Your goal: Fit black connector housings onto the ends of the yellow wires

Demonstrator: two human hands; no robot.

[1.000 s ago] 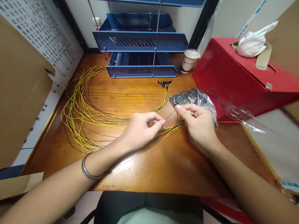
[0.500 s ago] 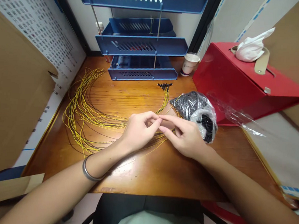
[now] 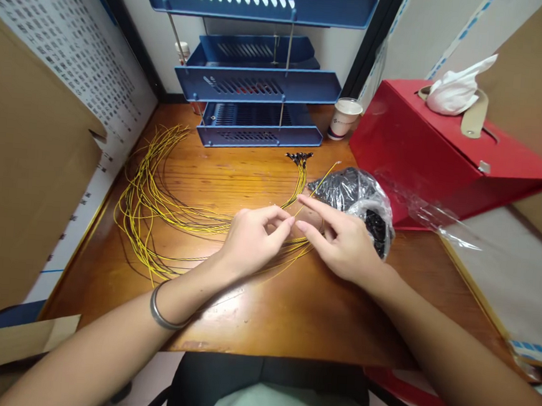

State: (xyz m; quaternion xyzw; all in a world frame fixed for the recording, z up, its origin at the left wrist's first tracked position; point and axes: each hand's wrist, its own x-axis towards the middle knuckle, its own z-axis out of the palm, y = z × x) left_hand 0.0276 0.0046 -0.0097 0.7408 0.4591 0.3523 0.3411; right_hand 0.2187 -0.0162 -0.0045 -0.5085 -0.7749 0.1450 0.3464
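Here the left hand [image 3: 249, 242] rests low on the wooden counter [image 3: 262, 309], its thumb and forefinger pinched together on a single yellow wire [image 3: 316, 186], so that grip is closed on the strand close to its free length, which rises up and to the right toward the bag. The right hand [image 3: 345, 243] lies just beside it, fingertips almost meeting the left ones; its forefinger and middle finger are stretched out flat toward the left and its grip is loose and open, holding nothing that can be made out, though a fingertip lies on or right next to the same wire. Under and behind both hands a bundle of yellow wires [image 3: 158, 200] sweeps in a wide loop across the left half of the counter, with one set of ends capped in small black connectors [image 3: 299, 157] lying near the trays. Just beyond the right hand sits a clear plastic bag of small black parts [image 3: 358, 194], touching the foot of a red box [image 3: 439, 147] that carries a white tissue [image 3: 453, 89] on top. Behind stand stacked blue trays [image 3: 260, 102] and a paper cup [image 3: 344, 118]. A metal bangle [image 3: 161, 312] circles the left wrist
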